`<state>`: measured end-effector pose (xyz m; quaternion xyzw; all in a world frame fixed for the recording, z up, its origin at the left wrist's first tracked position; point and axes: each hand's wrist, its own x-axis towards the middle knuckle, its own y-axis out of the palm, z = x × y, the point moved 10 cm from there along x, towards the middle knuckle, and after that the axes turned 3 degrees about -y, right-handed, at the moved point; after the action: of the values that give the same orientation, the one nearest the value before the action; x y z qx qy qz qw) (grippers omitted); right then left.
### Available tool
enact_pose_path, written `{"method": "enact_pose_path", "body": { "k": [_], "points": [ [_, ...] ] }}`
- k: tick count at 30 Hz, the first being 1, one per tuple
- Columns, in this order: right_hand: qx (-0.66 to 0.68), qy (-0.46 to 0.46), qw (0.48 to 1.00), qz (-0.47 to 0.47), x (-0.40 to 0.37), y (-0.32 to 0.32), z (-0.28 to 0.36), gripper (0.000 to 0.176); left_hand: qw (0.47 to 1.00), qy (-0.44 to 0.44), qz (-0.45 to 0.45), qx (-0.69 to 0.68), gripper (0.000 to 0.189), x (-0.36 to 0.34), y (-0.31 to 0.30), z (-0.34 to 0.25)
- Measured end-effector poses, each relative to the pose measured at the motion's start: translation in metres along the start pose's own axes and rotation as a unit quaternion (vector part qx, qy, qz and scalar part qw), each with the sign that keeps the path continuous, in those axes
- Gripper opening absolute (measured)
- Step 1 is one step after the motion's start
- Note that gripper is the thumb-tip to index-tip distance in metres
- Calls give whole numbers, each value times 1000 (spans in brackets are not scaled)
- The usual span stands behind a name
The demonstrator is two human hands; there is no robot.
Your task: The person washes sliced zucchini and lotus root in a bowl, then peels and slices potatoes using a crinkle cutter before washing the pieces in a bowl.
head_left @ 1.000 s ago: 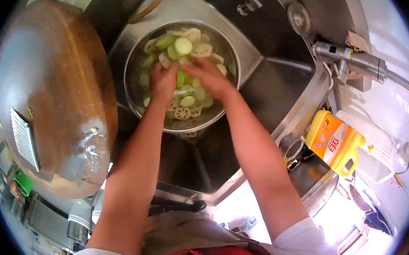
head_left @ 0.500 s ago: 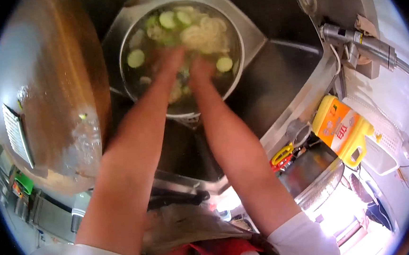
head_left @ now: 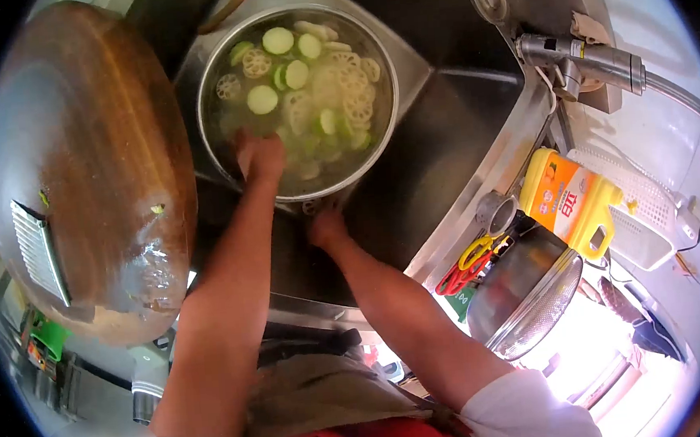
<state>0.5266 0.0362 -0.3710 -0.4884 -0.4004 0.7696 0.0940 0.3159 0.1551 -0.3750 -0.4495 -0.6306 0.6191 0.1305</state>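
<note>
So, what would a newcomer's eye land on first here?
The steel bowl in the sink, full of water with floating lotus root slices and green rounds. The left hand is at its near rim, and the right hand is just below it. Next come the big round wooden board on the left and the yellow bottle on the right.

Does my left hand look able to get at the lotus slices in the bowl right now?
Likely yes. The left hand is inside the bowl at its near rim, and the lotus slices float just beyond it, uncovered, with nothing between.
</note>
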Motion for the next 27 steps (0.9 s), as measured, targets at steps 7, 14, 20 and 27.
{"method": "enact_pose_path", "body": {
  "k": [7,14,20,27],
  "points": [
    [165,181,968,60,34,33,-40,45,964,7,248,93,33,-10,-30,-19],
    [382,94,919,-2,-31,-95,6,36,978,-125,65,-157,33,10,50,30],
    [255,133,954,-83,21,-253,-27,57,933,-249,-43,-255,45,18,11,46],
    [376,27,907,-191,187,-331,-99,63,861,-273,-67,-424,68,53,-134,-20]
  ]
}}
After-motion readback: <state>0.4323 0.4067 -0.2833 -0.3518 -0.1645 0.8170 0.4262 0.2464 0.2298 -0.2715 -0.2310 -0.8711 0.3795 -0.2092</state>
